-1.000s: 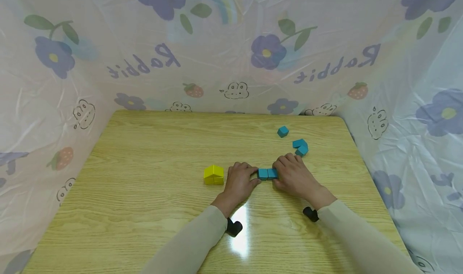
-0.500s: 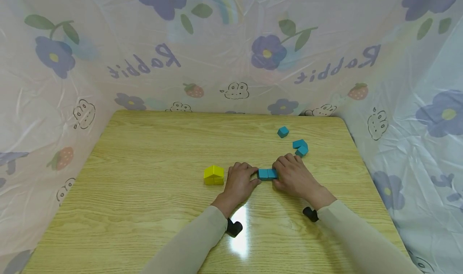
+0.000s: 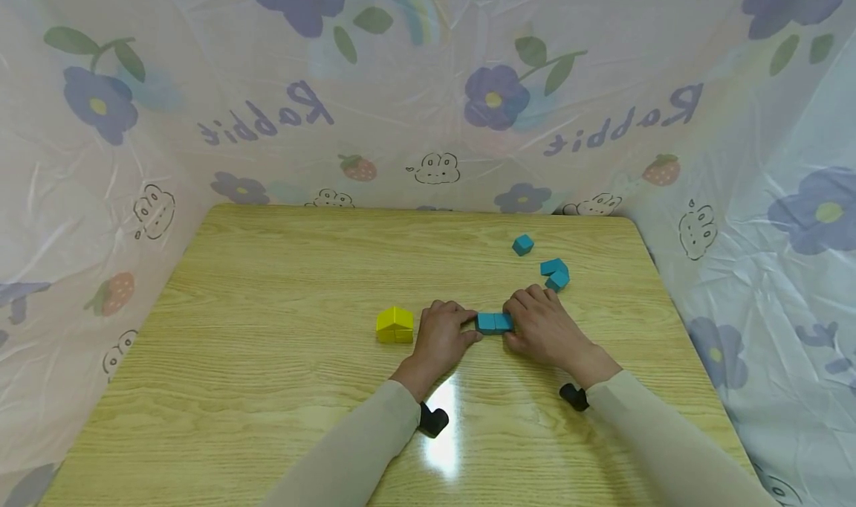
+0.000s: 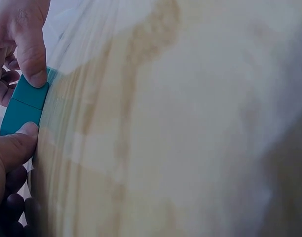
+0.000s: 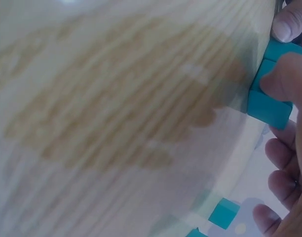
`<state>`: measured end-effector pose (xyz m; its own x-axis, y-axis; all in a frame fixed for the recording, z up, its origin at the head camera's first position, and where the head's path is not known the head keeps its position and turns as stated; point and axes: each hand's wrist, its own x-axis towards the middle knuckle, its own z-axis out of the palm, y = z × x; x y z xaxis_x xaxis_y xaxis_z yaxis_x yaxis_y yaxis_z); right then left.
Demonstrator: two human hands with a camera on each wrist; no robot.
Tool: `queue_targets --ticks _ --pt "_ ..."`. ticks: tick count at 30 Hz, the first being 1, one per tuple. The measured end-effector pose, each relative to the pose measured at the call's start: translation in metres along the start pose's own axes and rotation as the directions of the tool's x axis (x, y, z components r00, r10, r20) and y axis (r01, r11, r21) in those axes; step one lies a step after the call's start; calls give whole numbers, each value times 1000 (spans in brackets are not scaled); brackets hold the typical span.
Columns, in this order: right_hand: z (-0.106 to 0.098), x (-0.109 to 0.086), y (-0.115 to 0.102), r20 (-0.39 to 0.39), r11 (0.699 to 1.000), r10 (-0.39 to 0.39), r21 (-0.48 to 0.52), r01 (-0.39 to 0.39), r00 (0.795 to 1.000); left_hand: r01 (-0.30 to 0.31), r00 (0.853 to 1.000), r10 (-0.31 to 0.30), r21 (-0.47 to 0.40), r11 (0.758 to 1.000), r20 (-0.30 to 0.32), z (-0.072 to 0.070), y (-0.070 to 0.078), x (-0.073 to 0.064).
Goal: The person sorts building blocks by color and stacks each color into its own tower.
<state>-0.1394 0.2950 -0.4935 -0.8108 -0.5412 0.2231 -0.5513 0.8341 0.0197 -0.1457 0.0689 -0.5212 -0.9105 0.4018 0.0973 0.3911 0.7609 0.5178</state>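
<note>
A short row of blue blocks (image 3: 486, 323) lies on the table between both hands. My left hand (image 3: 443, 337) pinches the row's left end between thumb and fingers, the thumb on the near side. At the other end my right hand (image 3: 543, 325) holds the row, its thumb pressing the near face. The right wrist view shows a further blue block (image 5: 270, 108) past the right thumb, which the right hand hides in the head view. The blocks stand side by side, touching. Just left of my left hand is a small house-shaped yellow block group (image 3: 395, 325).
Beyond the right hand, a blue cube (image 3: 523, 244) and a small cluster of blue blocks (image 3: 556, 273) rest on the wooden table (image 3: 287, 284). A patterned curtain (image 3: 401, 120) surrounds the table's back and sides. Black wrist mounts (image 3: 433, 421) stick out beneath the sleeves.
The thin gap between the two blue blocks visible in the head view has narrowed, and they now sit flush. Both hands stay in almost the same place.
</note>
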Motion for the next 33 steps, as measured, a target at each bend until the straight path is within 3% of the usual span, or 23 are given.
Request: queue_targets --ticks 18,24,28,33 --pt "-1 1 2 -1 1000 -4 17 4 1000 -1 1000 1 -13 1000 -4 -2 1 1" --pt "-8 0 4 39 997 37 70 -40 999 -13 1000 13 13 1000 -4 -1 0 2" --pt "-21 0 15 25 985 109 129 -111 994 -14 1000 14 23 1000 7 -1 1 2" --pt "-35 4 45 -70 987 157 57 -153 985 -19 1000 19 17 1000 12 -1 0 2"
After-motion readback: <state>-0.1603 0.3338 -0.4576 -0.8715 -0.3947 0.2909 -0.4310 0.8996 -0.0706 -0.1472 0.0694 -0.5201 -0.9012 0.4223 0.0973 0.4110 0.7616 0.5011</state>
